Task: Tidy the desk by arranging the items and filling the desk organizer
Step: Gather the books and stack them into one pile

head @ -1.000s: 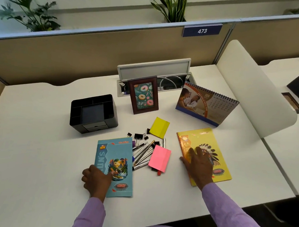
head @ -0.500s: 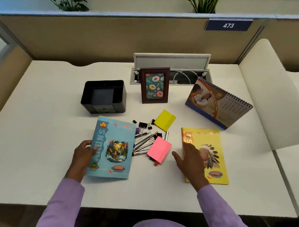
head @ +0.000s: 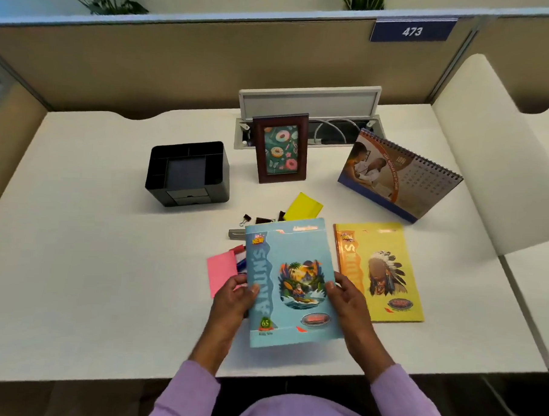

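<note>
Office cubicle, tan partition (head: 178,65) with number plate 473 (head: 412,31), white desk (head: 76,262), desk calendar (head: 400,175)

We read "473" in white on the blue sign (head: 413,31) atop the partition, and "NEW" and "65" on the blue notebook (head: 290,281); its other cover print is unreadable.

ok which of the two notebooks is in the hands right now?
The blue notebook, held at its edges by the left hand and the right hand. The yellow notebook lies flat, untouched.
</note>
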{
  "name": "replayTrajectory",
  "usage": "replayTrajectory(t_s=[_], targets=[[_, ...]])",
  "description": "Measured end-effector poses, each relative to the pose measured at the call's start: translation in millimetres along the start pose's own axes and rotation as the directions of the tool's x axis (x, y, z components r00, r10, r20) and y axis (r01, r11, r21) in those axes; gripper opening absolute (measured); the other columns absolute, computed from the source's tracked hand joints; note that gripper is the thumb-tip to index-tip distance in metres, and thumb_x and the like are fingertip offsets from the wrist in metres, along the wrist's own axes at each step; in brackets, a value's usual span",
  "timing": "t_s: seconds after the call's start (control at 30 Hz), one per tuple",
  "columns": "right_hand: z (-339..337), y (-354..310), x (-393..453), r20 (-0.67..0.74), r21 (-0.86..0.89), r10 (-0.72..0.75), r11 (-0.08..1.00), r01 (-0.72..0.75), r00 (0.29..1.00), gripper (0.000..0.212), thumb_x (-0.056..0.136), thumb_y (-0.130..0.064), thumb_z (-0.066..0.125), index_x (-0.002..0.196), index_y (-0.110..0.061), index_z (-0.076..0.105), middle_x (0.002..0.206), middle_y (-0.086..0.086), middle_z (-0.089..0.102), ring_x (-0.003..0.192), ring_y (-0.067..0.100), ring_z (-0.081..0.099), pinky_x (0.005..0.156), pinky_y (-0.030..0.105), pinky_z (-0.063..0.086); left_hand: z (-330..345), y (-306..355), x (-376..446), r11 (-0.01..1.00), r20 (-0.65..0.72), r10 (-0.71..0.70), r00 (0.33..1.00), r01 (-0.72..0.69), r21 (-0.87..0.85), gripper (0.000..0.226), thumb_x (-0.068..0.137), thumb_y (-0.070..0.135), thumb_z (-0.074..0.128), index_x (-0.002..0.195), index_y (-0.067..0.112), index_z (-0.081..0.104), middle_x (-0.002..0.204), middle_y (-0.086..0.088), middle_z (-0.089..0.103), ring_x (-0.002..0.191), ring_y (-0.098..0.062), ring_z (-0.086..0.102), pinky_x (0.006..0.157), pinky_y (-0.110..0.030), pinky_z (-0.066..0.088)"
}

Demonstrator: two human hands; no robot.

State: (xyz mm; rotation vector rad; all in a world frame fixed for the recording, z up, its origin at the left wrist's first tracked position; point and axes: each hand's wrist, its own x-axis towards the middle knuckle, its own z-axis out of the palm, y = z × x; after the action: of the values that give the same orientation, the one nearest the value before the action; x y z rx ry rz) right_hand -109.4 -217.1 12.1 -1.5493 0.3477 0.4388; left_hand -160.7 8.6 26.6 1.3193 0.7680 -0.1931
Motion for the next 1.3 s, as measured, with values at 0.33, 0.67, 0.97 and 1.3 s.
replayTrajectory(t_s=[0.33, 0.67, 0.97, 1.3], targets=[[-124.8, 15.2, 36.3, -0.308, -0.032, -0.050, 0.999, 0.043, 0.950, 0.019, 0.096, -0.024, 0.056, 0.111, -0.020, 0.066, 0.107, 0.008, 0.072, 0.090, 0.025, 0.068, 0.072, 0.034, 0.060, -29.5, 10.4, 19.7, 0.978, -0.140, 0.118, 0.983, -0.090, 0.190, 0.014, 0.094, 0.014, 0.065, 0.107, 0.011, 0.061, 0.087, -0.009, 0.073, 0.072, -0.024, 0.068, 0.062, -0.031, 0.052], [-136.8, 15.0, 58.8, -0.399, -0.565, -0.211, 0.823, -0.058, 0.892, 0.025, 0.099, -0.017, 0.038, 0.102, -0.006, 0.060, 0.097, 0.016, 0.066, 0.078, 0.030, 0.055, 0.068, 0.035, 0.039, -54.8, 0.6, 25.2, 0.981, -0.266, 0.114, 0.957, -0.066, 0.182, 0.019, 0.092, 0.013, 0.067, 0.110, 0.009, 0.062, 0.091, -0.013, 0.074, 0.070, -0.023, 0.065, 0.064, -0.033, 0.050], [-132.6, 22.8, 67.8, -0.457, -0.759, -0.307, 0.623, -0.187, 0.835, 0.041, 0.092, -0.045, 0.055, 0.109, -0.007, 0.056, 0.102, 0.020, 0.058, 0.094, 0.040, 0.055, 0.079, 0.048, 0.049, -54.0, -6.5, 27.7, 0.980, -0.279, 0.095, 0.956, -0.040, 0.197, 0.017, 0.091, 0.015, 0.069, 0.107, 0.013, 0.063, 0.091, -0.011, 0.073, 0.071, -0.025, 0.066, 0.064, -0.033, 0.051], [-113.2, 22.7, 65.4, -0.542, -0.784, -0.365, 0.544, -0.299, 0.757, 0.054, 0.087, -0.038, 0.066, 0.121, 0.000, 0.049, 0.122, 0.023, 0.048, 0.108, 0.047, 0.048, 0.087, 0.055, 0.041, -60.6, -20.0, 46.7, 0.807, -0.388, 0.216, 0.896, 0.059, 0.588, 0.036, 0.085, 0.038, 0.074, 0.109, 0.015, 0.059, 0.095, -0.004, 0.063, 0.095, -0.028, 0.063, 0.075, -0.031, 0.044]])
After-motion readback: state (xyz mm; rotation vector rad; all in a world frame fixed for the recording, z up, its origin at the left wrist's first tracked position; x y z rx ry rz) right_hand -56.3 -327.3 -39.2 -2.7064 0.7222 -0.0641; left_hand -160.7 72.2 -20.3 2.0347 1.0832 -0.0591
